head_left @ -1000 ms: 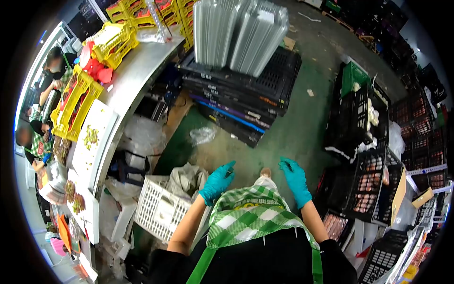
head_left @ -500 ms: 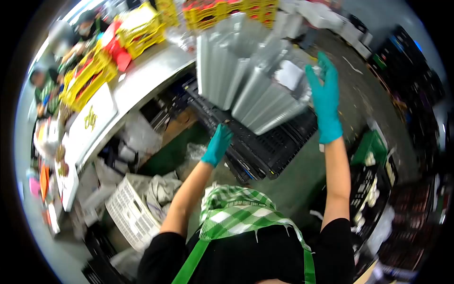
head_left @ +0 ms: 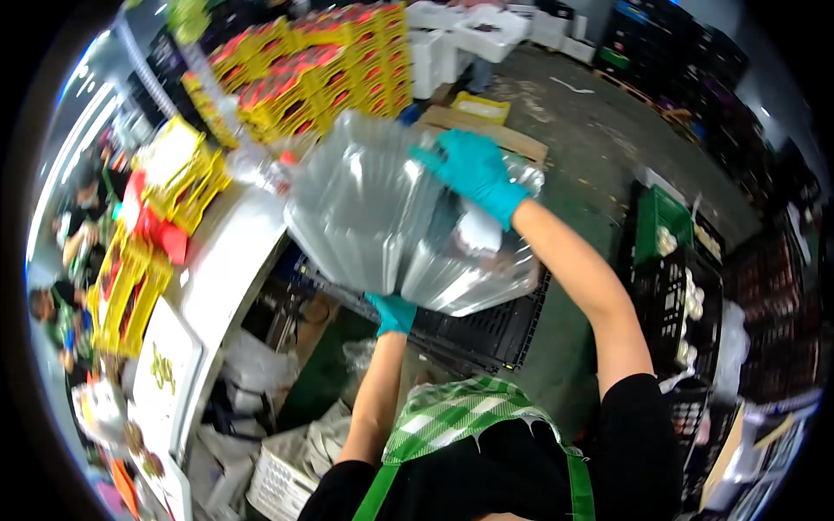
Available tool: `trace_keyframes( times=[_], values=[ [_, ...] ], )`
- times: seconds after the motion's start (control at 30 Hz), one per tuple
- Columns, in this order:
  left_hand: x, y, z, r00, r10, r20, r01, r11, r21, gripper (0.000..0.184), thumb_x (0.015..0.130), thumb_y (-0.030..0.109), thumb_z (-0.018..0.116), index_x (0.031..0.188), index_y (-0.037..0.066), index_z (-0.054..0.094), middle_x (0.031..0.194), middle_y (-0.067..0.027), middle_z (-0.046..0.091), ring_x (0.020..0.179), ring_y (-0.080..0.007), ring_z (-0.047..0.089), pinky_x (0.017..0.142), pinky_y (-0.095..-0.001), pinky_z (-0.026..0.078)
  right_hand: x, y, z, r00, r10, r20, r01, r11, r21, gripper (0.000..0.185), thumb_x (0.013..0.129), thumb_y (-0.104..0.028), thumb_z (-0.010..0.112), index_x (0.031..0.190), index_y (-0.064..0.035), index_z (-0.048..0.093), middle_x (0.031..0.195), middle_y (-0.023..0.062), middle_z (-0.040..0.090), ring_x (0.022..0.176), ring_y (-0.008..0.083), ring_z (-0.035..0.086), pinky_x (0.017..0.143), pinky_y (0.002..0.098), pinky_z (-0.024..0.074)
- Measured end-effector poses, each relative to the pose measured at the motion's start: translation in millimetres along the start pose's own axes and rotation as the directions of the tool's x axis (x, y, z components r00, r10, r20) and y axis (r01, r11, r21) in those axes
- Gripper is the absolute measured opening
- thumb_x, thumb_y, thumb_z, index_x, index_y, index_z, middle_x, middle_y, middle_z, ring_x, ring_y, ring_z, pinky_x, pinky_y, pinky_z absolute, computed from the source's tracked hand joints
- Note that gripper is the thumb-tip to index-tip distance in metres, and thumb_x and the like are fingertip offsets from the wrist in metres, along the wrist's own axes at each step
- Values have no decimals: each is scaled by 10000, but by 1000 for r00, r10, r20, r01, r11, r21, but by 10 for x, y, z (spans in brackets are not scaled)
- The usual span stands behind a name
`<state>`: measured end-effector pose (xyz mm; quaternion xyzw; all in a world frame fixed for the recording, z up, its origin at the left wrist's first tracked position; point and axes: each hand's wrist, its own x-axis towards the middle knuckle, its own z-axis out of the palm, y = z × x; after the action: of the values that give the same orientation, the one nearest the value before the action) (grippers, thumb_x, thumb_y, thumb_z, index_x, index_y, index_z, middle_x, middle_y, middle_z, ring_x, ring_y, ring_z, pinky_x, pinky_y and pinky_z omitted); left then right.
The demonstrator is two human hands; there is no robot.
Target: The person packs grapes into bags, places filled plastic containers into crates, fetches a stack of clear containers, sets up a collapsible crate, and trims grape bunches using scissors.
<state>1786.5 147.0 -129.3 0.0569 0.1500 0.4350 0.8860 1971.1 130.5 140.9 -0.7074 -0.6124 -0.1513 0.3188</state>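
Large nested stacks of clear plastic clamshell containers [head_left: 356,208] stand in front of me, tilted, above a black plastic crate [head_left: 504,334]. My right hand [head_left: 478,174], in a teal glove, lies across the top of the right-hand stack with its fingers curled over it. Low at the near side, my left hand [head_left: 393,314], gloved the same, holds the bottom edge; its fingertips are hidden under the containers. A white patch, perhaps paper [head_left: 478,229], shows on the right-hand stack below my right wrist.
A steel worktable [head_left: 234,260] runs along the left, with a white cutting board [head_left: 169,369] and yellow crates [head_left: 130,295] on it. Two people [head_left: 74,234] stand beyond. Stacked yellow crates [head_left: 339,78] rise at the back. Right: a green crate [head_left: 665,217] and black crates [head_left: 686,321].
My right hand has come inward from the right side onto the top of the stack. My left hand has reached the bottom edge, and the containers now tilt toward me. The view has shifted.
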Motion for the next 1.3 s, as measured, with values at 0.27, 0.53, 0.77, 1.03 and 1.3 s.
trace_keyframes(
  times=[0.27, 0.53, 0.77, 1.03, 1.3],
  values=[
    [209, -55, -125, 992, -6, 126, -19, 981, 192, 579, 818, 514, 333, 1223, 105, 386, 1227, -96, 423, 1094, -284, 418, 949, -410, 333, -460, -294, -378, 998, -55, -32, 54, 997, -59, 532, 754, -549, 475, 680, -25, 524, 658, 135, 502, 646, 282, 503, 595, 394, 397],
    [-422, -49, 51, 995, 77, -59, -60, 968, 242, 592, 818, 527, 329, 1232, 107, 379, 1243, -92, 407, 1111, -279, 402, 955, -402, 324, -1272, -224, -1050, 991, -55, -120, 61, 997, 44, 512, 679, -506, 608, 908, -54, 535, 877, 65, 520, 766, 244, 500, 648, 343, 387],
    [-639, -1191, 642, 997, 69, -30, -57, 954, 294, 603, 818, 538, 325, 1239, 110, 372, 1257, -88, 393, 1125, -274, 387, 959, -396, 317, -2185, 1121, -1756, 924, 170, -344, -111, 977, 184, 419, 698, -407, 612, 858, -27, 541, 745, 115, 493, 683, 268, 484, 565, 365, 370],
    [-814, -3819, 1654, 977, -205, -56, 212, 929, 305, 615, 818, 551, 321, 1248, 112, 365, 1274, -84, 377, 1142, -268, 371, 965, -388, 308, -3986, 3048, -3209, 567, 703, -429, -547, 711, 442, 393, 799, -259, 553, 1066, 26, 506, 1045, 175, 505, 960, 276, 485, 858, 340, 371],
    [-1034, -5684, 1513, 854, -484, -191, 492, 631, 600, 664, 817, 590, 303, 1281, 116, 309, 1280, -64, 360, 1140, -238, 358, 975, -355, 276, -5606, 3820, -3957, 280, 840, -465, -755, 491, 434, 432, 856, -251, 478, 1162, 52, 452, 1209, 140, 437, 1080, 185, 428, 911, 288, 347]
  ],
)
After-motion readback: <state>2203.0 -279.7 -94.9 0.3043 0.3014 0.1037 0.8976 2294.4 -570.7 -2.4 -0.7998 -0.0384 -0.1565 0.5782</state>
